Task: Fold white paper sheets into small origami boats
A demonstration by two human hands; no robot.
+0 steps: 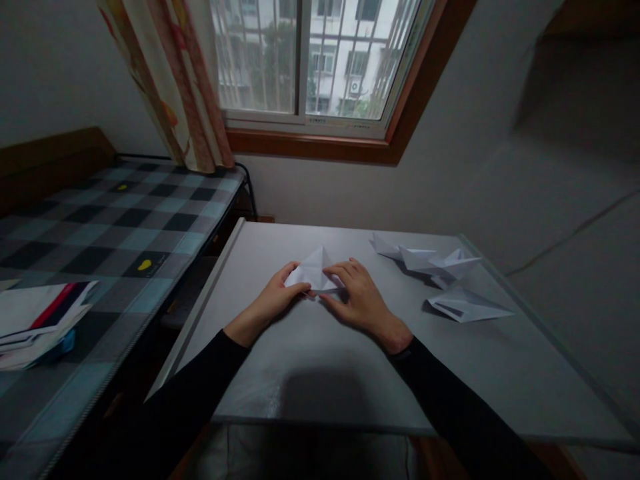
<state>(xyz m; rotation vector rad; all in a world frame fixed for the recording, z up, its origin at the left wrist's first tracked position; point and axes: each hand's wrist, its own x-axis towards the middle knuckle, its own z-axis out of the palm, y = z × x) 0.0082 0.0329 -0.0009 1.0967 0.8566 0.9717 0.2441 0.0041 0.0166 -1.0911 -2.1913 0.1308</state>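
A sheet of white folded paper [314,268], its top brought to a point, is held just above the table between my two hands. My left hand [281,288] pinches its left corner, thumb on the near face. On the other side, my right hand [357,293] grips the right part, with the index finger on the face and the thumb at the bottom edge. To the right lie several folded paper boats [425,260], clustered and touching or overlapping. Nearer to me is another folded white paper piece [467,305], longer and flatter.
The white table [320,363] stands below a barred window [320,60] with a wooden frame. At left is a bed with a checked cover [170,230], and a stack of papers [43,320] lies on it. A patterned curtain [185,87] hangs beside the window.
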